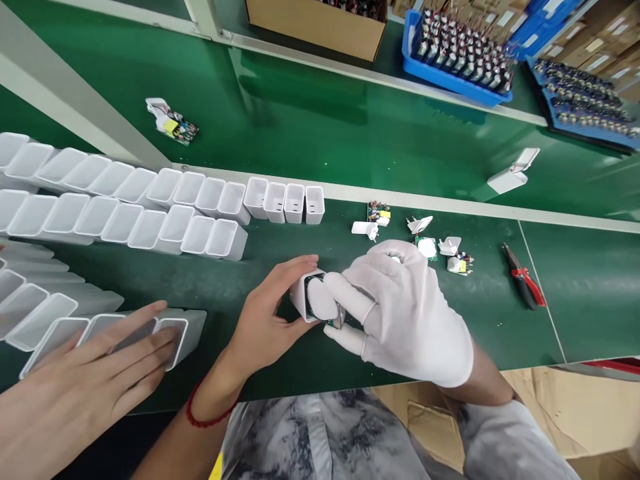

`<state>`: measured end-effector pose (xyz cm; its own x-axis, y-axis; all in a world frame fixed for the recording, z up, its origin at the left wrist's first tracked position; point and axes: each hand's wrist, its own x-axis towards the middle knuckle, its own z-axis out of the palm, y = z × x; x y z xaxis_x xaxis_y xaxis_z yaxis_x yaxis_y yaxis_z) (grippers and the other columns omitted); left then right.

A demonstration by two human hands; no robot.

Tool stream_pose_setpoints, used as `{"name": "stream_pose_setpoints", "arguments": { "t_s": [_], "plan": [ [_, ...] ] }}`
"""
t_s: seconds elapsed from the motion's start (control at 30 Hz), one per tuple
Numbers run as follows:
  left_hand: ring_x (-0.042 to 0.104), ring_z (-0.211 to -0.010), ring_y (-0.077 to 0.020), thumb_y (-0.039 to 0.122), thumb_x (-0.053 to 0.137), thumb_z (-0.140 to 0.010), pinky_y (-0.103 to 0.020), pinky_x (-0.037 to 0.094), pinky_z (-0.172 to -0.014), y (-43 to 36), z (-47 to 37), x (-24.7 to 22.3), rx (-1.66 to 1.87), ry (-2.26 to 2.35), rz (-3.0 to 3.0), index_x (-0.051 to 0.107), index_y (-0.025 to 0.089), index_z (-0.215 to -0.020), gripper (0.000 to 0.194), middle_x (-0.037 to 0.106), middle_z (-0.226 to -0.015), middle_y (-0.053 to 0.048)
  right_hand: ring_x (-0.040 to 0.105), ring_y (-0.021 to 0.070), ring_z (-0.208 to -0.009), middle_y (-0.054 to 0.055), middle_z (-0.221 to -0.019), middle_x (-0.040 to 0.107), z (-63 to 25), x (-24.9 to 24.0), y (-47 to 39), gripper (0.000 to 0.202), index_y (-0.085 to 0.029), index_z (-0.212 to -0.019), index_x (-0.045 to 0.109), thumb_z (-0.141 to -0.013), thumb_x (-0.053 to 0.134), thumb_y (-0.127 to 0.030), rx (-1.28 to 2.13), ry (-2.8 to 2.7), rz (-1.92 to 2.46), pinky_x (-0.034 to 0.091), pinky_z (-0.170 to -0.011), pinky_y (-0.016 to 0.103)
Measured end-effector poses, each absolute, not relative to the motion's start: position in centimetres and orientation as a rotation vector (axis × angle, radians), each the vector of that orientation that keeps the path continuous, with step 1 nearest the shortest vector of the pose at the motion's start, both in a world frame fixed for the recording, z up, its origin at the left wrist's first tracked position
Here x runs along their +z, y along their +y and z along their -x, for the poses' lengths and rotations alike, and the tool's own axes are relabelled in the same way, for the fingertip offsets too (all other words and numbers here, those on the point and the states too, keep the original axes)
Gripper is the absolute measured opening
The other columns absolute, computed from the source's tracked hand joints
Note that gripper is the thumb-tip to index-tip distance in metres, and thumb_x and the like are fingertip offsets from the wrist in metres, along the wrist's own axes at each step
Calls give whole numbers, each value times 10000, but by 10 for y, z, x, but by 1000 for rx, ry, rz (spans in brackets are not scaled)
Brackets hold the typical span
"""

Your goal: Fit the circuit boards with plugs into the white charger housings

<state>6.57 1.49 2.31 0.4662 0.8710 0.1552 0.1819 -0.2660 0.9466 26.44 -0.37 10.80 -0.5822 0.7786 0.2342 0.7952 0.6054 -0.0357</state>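
My bare left hand [265,323], with a red cord bracelet at the wrist, grips a small white plastic case [298,299] from the side. The case is tilted, its open end towards my right hand. At that opening sits a circuit board [321,300] bearing a round white pad, partly inside the case. My right hand [410,313], in a white glove, pinches the board's outer end between thumb and fingers; part of it is hidden. Just beyond the glove lie a board with a white pad [427,249] and other boards wired to white plug covers [457,263].
A co-worker's hand [110,367] rests over white cases at left. Rows of open white cases [120,220] stand behind. Red-handled pliers [524,277] lie at right. Above, a shelf holds a cardboard box [315,27] and a blue tray [450,83] of parts.
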Motion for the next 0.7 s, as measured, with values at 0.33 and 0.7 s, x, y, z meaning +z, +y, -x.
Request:
{"name": "stream_pose_setpoints", "arguments": {
  "t_s": [0.33, 0.7],
  "plan": [
    [561, -1260, -284, 219, 727, -803, -424, 531, -1013, 12, -65, 21, 842, 915, -1773, 536, 358, -1297, 548, 578, -1377, -24, 377, 168, -635, -4, -672, 499, -261, 108, -9, 150, -184, -780, 608, -835, 580, -321, -151, -2589, 1350, 329, -679, 370],
    [597, -1197, -264, 190, 697, -796, -399, 529, -991, 9, -73, 22, 816, 985, -1940, 563, 269, -1260, 489, 628, -1295, -70, 531, 216, -755, 62, -826, 597, -250, 100, -11, 172, -142, -958, 642, -852, 626, -277, -42, -2631, 1381, 411, -795, 436]
  ]
}}
